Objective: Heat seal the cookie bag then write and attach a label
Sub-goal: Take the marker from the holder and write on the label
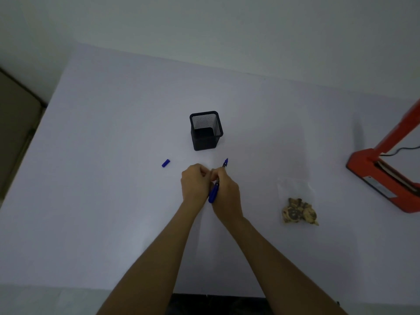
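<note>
My right hand (226, 189) grips a blue pen (214, 193) whose uncapped tip (225, 163) points away from me, towards the pen holder. My left hand (193, 184) is curled beside it, and the fingertips of both hands meet at the table's middle. Anything pinched between them is hidden. The pen's blue cap (166, 163) lies on the table to the left. A clear cookie bag (297, 202) lies flat to the right with the cookies bunched at its near end. The red heat sealer (384, 178) stands at the right edge with its arm raised.
A black mesh pen holder (206, 130) stands empty just beyond my hands. The white table (102, 155) spreads wide to the left and front. The sealer's black cord (406, 149) trails off to the right. A wall runs behind the table's far edge.
</note>
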